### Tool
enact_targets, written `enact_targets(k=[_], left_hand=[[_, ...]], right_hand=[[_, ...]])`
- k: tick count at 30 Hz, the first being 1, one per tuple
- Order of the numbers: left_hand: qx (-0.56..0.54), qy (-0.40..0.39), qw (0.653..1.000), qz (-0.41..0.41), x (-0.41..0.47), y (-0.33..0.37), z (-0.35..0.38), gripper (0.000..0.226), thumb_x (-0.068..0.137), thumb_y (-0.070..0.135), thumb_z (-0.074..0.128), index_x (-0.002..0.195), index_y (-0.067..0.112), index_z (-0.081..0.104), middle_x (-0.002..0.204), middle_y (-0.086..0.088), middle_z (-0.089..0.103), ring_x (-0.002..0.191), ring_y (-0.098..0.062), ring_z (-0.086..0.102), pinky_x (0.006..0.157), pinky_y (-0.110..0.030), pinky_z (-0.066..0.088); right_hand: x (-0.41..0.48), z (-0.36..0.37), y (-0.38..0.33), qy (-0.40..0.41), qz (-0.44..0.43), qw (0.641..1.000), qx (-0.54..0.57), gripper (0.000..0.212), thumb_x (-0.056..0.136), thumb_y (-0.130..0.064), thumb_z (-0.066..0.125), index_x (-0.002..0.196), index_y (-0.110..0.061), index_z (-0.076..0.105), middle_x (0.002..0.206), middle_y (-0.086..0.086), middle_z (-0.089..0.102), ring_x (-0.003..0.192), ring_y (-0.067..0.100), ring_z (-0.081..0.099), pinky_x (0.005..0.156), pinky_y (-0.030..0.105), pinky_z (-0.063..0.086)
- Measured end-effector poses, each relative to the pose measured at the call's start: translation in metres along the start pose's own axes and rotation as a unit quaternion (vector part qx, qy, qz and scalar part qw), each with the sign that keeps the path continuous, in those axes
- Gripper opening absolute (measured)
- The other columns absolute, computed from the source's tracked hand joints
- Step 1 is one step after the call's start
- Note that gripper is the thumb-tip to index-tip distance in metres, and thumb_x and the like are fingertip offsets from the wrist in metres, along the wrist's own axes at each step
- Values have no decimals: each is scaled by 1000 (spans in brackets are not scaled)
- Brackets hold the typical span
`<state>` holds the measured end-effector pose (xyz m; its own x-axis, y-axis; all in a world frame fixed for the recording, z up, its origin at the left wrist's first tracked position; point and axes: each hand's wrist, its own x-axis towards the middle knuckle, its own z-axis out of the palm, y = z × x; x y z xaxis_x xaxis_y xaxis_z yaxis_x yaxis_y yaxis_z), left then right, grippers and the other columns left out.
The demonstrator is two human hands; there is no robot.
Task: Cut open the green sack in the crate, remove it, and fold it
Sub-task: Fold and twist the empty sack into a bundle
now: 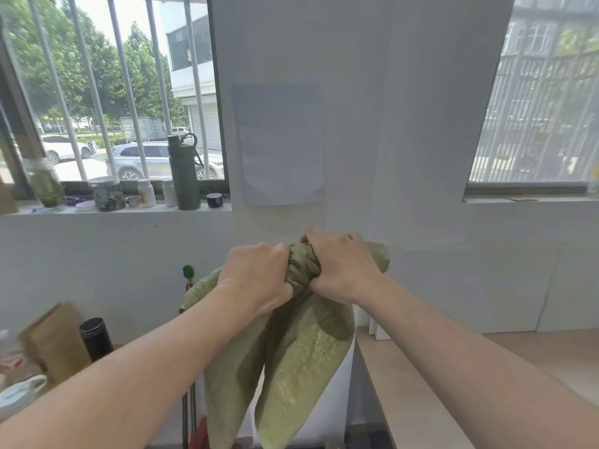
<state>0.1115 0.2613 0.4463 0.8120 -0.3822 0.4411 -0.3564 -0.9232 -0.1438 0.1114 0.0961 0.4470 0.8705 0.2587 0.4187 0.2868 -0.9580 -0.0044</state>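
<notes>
The left hand (259, 280) and the right hand (340, 270) were both clenched tight on the bunched top of the green sack (298, 358), knuckles nearly meeting, held up in the air before the white wall (356, 124). The rest of the sack hung loose below them (a corner poked out past the right hand), left of the wooden table (421, 400).

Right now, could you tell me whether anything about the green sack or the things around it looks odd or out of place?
The green sack is bunched into a tight wad between the left hand and right hand, held up in the air with the rest hanging loose and crumpled, not folded flat. Nothing looks spilled or damaged.
</notes>
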Motion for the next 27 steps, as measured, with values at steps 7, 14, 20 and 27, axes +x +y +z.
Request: enact_targets(k=[7,14,20,27], left_hand=[[-144,-26,986,-79,18,-11,-15,8,74,24,55,75,16,58,79,-6,65,74,-33,61,65,-34,45],[-421,-193,885,-45,19,-18,-35,23,63,9,65,55,15,44,53,0,38,54,-20,32,54,-33,28],[-346,-221,912,13,10,-21,-33,22,70,28,66,66,14,50,62,1,47,58,-21,44,58,-36,41],[41,40,991,119,-14,0,-20,98,65,55,84,142,17,35,112,-6,55,95,-29,62,78,-37,51]], right_hand=[[-4,10,0,82,-33,992,-86,136,39,-77,81,151,-14,38,126,6,56,113,28,53,108,44,38],[1,16,5,259,-44,962,-78,39,55,-16,84,85,-19,60,67,0,56,59,28,56,58,31,31],[2,15,4,206,-43,977,-42,29,55,-22,77,66,-24,50,54,-3,56,47,29,54,52,27,29],[-1,-5,-1,14,43,999,-14,10,69,-28,60,77,-23,58,67,-4,59,61,25,57,54,30,43]])
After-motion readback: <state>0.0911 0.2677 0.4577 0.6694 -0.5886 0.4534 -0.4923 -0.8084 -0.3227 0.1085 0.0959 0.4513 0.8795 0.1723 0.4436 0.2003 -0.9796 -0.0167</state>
